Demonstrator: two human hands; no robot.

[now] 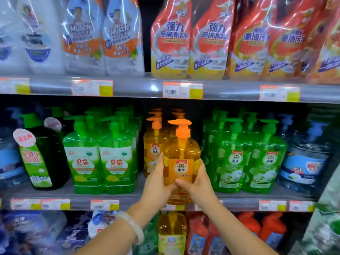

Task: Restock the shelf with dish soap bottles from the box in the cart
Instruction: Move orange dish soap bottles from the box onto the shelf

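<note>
Both hands, left hand (159, 178) and right hand (197, 181), clamped round the orange soap bottle (181, 161) at the shelf (55, 196) lip, could knock the orange bottles behind it if shoved in crooked.

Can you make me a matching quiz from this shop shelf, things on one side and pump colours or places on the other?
Things:
1. held bottle
2. dark bottle
3. right-end bottle
4. bracelet

Colours or places:
A. blue pump
B. on the left wrist
C. orange pump, between both hands
D. green pump, pink round tag

Pairs: 1-C, 2-D, 3-A, 4-B. The left hand and right hand grip the held bottle at the shelf edge.
</note>
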